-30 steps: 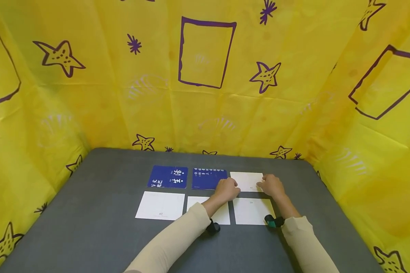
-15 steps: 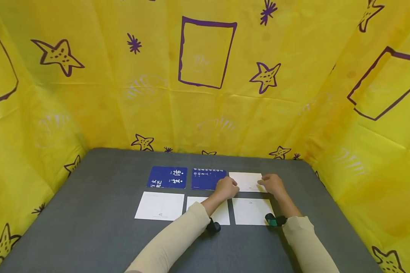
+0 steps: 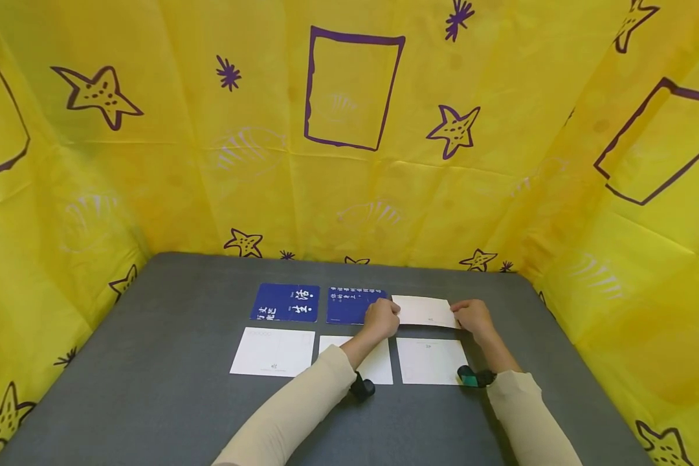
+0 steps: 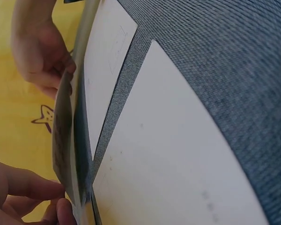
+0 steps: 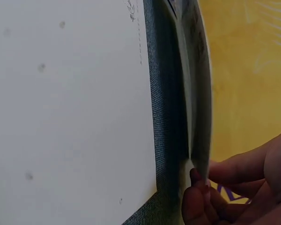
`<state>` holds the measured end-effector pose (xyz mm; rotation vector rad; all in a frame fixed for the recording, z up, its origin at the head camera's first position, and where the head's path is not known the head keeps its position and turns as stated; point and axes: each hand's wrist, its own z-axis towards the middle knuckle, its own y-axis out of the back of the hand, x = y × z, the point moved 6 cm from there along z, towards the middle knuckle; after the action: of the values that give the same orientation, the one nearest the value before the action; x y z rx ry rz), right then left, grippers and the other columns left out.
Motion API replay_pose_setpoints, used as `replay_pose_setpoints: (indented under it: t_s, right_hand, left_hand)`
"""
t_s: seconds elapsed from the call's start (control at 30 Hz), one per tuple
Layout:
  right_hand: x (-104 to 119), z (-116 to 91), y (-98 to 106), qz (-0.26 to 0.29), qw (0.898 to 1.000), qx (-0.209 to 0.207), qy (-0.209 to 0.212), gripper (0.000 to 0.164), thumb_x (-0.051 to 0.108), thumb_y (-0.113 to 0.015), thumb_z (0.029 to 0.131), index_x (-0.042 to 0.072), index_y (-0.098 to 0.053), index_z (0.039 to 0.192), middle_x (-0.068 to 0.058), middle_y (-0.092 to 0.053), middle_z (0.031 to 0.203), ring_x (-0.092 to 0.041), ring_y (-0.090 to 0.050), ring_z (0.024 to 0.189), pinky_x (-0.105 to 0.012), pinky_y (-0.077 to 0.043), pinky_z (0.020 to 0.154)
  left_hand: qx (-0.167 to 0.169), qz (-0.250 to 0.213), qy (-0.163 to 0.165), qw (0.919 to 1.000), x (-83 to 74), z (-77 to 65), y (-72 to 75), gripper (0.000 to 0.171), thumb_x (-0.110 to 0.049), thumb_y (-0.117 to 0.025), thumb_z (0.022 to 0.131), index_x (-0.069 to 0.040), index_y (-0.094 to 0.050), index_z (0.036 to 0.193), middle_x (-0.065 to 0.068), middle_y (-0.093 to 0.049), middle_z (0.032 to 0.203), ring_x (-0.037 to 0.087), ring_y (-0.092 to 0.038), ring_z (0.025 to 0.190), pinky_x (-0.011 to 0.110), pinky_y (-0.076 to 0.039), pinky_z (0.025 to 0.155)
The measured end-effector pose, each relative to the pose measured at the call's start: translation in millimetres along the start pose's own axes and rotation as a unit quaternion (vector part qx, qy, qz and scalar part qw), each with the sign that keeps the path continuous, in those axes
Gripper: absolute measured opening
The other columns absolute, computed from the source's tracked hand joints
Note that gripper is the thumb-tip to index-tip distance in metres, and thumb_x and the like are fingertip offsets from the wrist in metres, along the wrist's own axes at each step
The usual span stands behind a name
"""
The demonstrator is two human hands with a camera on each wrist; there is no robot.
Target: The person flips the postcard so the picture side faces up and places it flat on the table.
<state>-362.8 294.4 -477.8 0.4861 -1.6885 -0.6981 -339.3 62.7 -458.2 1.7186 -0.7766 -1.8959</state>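
A white postcard [image 3: 424,311] at the back right is held between both hands and bows slightly, its near edge raised. My left hand [image 3: 381,318] pinches its left side, thumb against fingers, overlapping the blue postcard [image 3: 347,308] beside it. On the opposite side, my right hand [image 3: 473,316] pinches the right edge. In the left wrist view the raised postcard [image 4: 62,129] stands nearly edge-on, with dim print on its far face. The right wrist view has the fingers [image 5: 241,168] gripping its end close over the table.
Another blue postcard [image 3: 285,302] with white characters lies at the back left. In the front row lie three white postcards: left [image 3: 272,351], middle [image 3: 377,364], partly under the left arm, and right [image 3: 430,361]. Yellow patterned cloth [image 3: 349,181] surrounds the dark grey table [image 3: 169,388].
Both hands now pinch the white postcard's sides and its near edge has come up off the table. The right hand has shifted slightly right, the left slightly left. The other postcards stay put.
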Motion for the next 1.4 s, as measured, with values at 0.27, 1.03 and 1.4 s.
replay_pose_setpoints:
  t_s: [0.27, 1.03, 1.4]
  right_hand:
    - [-3.4, -1.5, 3.4, 0.037, 0.999, 0.021, -0.002, 0.027, -0.002, -0.055, 0.085, -0.013, -0.068, 0.106, -0.017, -0.063, 0.091, -0.019, -0.052, 0.071, -0.026, -0.045, 0.058]
    - [-8.5, -6.9, 13.4, 0.083, 0.995, 0.034, 0.048, 0.025, -0.002, -0.053, 0.091, -0.012, -0.068, 0.107, -0.017, -0.071, 0.104, -0.011, -0.061, 0.081, -0.025, -0.054, 0.073]
    - [-6.0, -9.7, 19.3, 0.107, 0.993, 0.011, 0.055, 0.025, 0.001, -0.057, 0.093, -0.013, -0.066, 0.111, -0.023, -0.071, 0.103, -0.015, -0.064, 0.08, -0.019, -0.053, 0.07]
  left_hand:
    - [-0.022, -0.038, 0.011, 0.999, 5.2, 0.2, 3.4, 0.028, 0.002, -0.062, 0.078, -0.009, -0.078, 0.099, 0.002, -0.077, 0.095, 0.025, -0.069, 0.103, 0.033, -0.052, 0.084]
    - [-0.052, -0.107, 0.026, 0.9925, 1.7, 0.6, 6.5, 0.015, -0.007, -0.074, 0.08, -0.008, -0.079, 0.094, 0.003, -0.077, 0.088, 0.021, -0.07, 0.088, 0.028, -0.049, 0.073]
    - [-0.055, -0.119, 0.021, 0.9912, 1.4, -0.4, 9.7, 0.012, -0.009, -0.074, 0.083, -0.008, -0.078, 0.094, 0.004, -0.077, 0.088, 0.02, -0.07, 0.085, 0.029, -0.049, 0.073]
